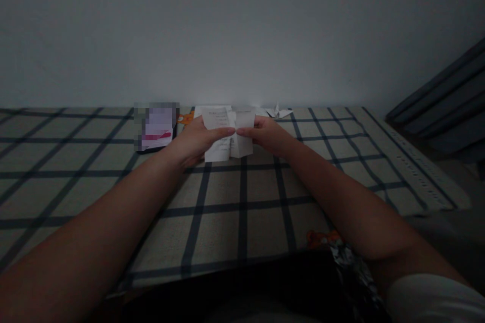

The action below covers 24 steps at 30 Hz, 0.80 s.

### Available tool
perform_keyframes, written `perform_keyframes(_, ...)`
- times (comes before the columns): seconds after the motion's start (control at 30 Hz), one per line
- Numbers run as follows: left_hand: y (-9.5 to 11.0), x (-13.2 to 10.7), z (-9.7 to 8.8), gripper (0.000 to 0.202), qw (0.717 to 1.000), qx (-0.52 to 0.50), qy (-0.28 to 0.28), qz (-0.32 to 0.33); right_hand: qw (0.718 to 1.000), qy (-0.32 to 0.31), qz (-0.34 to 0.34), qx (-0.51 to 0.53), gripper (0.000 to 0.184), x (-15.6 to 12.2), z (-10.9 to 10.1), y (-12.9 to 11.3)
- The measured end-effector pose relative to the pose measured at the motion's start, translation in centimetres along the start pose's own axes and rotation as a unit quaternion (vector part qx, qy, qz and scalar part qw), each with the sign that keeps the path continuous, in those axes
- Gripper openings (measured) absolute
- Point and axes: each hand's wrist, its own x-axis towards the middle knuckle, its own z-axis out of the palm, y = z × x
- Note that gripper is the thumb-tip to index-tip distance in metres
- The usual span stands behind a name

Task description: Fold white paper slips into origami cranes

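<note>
A creased sheet of printed paper (217, 149) is held up between both hands, above the checked tablecloth. My left hand (197, 141) grips its left part, thumb lying across the front and fingers behind. From the other side, my right hand (271, 135) pinches the right part, its thumb pressed on the paper close to the left thumb. The sheet bends along a fold near the two thumb tips. Most of the fingers are hidden behind the paper. Just past the hands lies a folded white paper piece (279, 111) with pointed ends.
A dark-edged device with a lit screen (159, 126), partly pixelated, stands left of the hands. Another white sheet (212, 107) lies behind the held paper. The checked tablecloth (223, 227) reaches the grey wall (242, 30). A dark curtain (443, 86) hangs at the right.
</note>
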Motion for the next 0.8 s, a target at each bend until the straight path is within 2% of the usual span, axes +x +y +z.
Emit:
perform_keyframes(0.3,-0.1,-0.1,0.4,0.044,1.000,-0.018,0.009,0.014,0.997,0.041,-0.020,-0.067,0.040,-0.5,0.3,-1.0)
perform_keyframes(0.5,-0.7,0.4,0.0,0.049,0.999,-0.018,0.008,0.030,1.000,-0.006,0.003,-0.009,0.049,-0.3,-0.1,-0.6)
perform_keyframes(0.67,-0.6,0.3,0.0,0.051,1.000,0.009,0.007,0.008,0.999,0.012,0.014,-0.038,0.042,-0.1,-0.6,-0.1)
perform_keyframes(0.8,-0.4,0.1,0.1,0.050,0.999,0.029,0.019,0.001,0.999,0.000,0.016,-0.040,0.041,-0.2,-0.6,0.0)
